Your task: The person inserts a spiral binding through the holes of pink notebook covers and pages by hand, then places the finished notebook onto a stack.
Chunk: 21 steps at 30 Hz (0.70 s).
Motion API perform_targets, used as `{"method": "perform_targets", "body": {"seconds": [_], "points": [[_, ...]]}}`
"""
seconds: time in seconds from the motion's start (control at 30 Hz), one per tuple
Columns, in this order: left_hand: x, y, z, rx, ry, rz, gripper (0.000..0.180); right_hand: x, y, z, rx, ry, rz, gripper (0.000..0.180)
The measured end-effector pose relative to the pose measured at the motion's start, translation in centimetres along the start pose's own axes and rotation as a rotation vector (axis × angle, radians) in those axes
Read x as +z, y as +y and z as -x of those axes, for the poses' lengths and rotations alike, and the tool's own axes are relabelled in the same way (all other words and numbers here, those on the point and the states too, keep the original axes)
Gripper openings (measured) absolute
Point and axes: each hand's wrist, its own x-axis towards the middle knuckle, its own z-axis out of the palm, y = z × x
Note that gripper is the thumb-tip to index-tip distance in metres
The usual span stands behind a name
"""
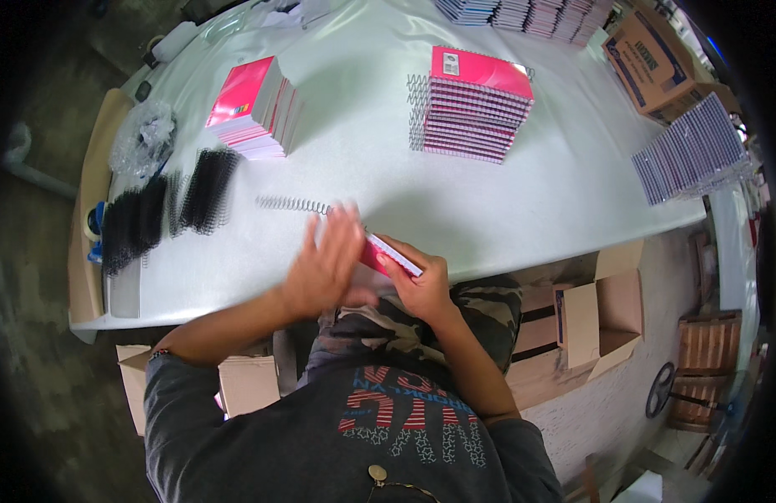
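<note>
Person stands at the near edge of a white worktop, both forearms in from below. Right hand grips a pink-covered notebook at its near end, fingers curled over and pinching the block against the thumb; the notebook is tilted, just above the worktop edge in front of the body. Left hand is motion-blurred, palm flat, fingers spread and extended, lying over the notebook's far end where a silver wire coil runs off to the left along the worktop. Whether the coil's near end already sits in the punched holes I cannot tell; the hand covers the join. Judged step: the coil is being rolled into the spine, early in the threading, since most of its length lies free. Next move, as I read it, calls for a steady hold from the right and an even rolling stroke from the left so the wire tracks hole to hole. Further back: a stack of unbound pink notebooks, a stack of bound notebooks, black coils at the left, cardboard boxes on the floor to the right
</note>
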Motion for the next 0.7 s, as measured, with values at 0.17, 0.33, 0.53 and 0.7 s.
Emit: {"method": "perform_targets", "body": {"seconds": [0.17, 0.33, 0.53, 0.7], "points": [[-2.2, -2.3, -2.3, -0.041, 0.518, -0.153, 0.105, 0.7, 0.6, 1.1, -0.142, -0.094, 0.079, 0.040], [1.6, 1.7, 1.7, 0.020, 0.012, 0.147, 0.105, 0.4, 0.4, 1.2, -0.251, -0.066, 0.141, 0.045], [-0.6, 2.5, 0.6, 0.141, 0.258, -0.063, 0.107, 1.2, 1.4, 1.1, -0.453, -0.083, 0.186, 0.042], [1.9, 2.8, 1.2, 0.133, 0.296, 0.096, 0.110, -0.1, 0.8, 0.8, -0.299, -0.016, 0.169, 0.042]]}}
